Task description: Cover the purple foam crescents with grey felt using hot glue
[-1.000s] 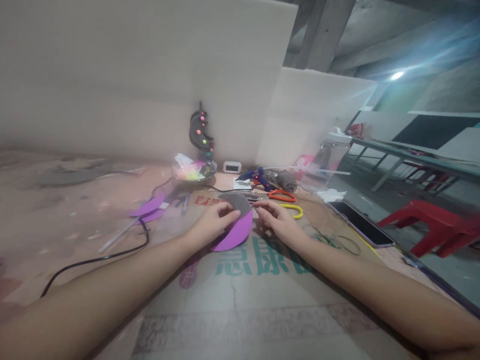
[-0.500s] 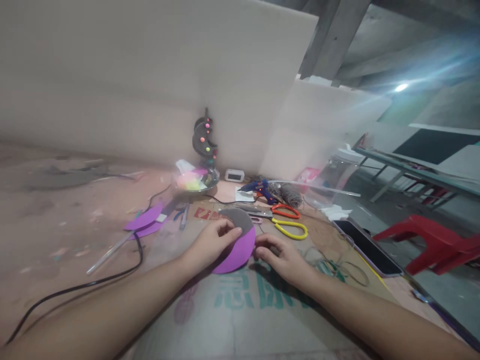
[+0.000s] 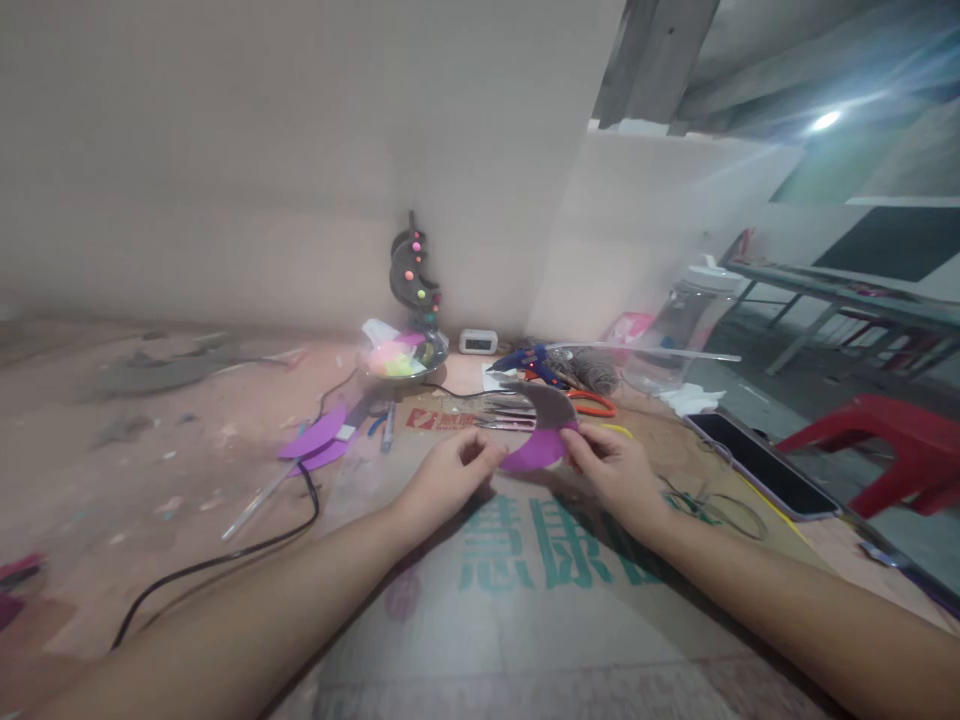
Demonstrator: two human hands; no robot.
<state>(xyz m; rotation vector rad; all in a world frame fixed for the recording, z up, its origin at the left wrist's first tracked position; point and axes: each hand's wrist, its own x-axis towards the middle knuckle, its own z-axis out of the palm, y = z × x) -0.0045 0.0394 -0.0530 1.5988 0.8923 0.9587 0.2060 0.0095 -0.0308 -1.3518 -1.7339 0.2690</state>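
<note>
A crescent-shaped cutout (image 3: 541,448), grey on its upper part and purple on its lower part, is held up over the cardboard sheet (image 3: 420,640). My left hand (image 3: 454,468) has thumb and fingers pinched at its lower left tip. At the crescent's right edge, my right hand (image 3: 619,472) pinches it between thumb and fingers. Just behind lie scissors (image 3: 594,405) with one orange and one yellow handle, partly covered by the crescent and my right hand. A blue glue gun (image 3: 534,362) rests farther back.
Purple cutouts (image 3: 319,435) and a black cable (image 3: 217,552) lie at left. At the back are a grey crescent decoration (image 3: 407,272) with coloured balls, a clear bowl (image 3: 435,365), a small digital clock (image 3: 478,342) and twine (image 3: 596,370). A phone (image 3: 761,465) and clear jar (image 3: 686,320) stand right.
The purple-grey piece has moved right and away from me, now appearing as a crescent rather than a rounder shape. My right hand has come from beside it to pinching its edge.
</note>
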